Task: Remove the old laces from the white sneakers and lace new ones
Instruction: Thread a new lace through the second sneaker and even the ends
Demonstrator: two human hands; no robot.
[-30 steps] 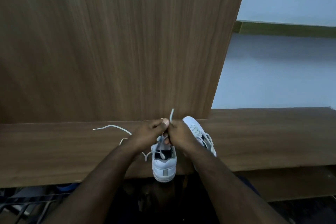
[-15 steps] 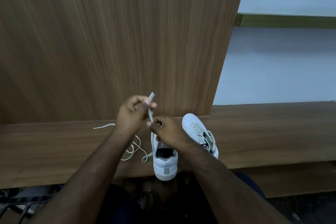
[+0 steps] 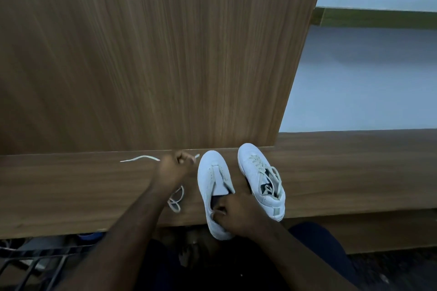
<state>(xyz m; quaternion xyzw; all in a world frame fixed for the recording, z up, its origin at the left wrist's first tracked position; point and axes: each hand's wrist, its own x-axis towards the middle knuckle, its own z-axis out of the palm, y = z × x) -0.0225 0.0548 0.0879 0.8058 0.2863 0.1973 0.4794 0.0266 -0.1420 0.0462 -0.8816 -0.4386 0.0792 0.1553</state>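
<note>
Your left hand [image 3: 173, 169] pinches the loose lace [image 3: 139, 158] beside the sneaker [image 3: 214, 186]; your right hand [image 3: 238, 214] grips that sneaker's heel opening.

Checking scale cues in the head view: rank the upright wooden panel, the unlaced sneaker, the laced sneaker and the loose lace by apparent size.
1. Wooden panel, by far largest.
2. Unlaced sneaker and laced sneaker: look alike, unranked.
3. Loose lace, thinnest, partly hidden by the left hand.

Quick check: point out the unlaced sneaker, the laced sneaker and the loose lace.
unlaced sneaker [image 3: 211, 160]: head view, on its bare toe.
laced sneaker [image 3: 248, 152]: head view, on its toe cap.
loose lace [image 3: 142, 158]: head view, on the strand left of the left hand.
</note>
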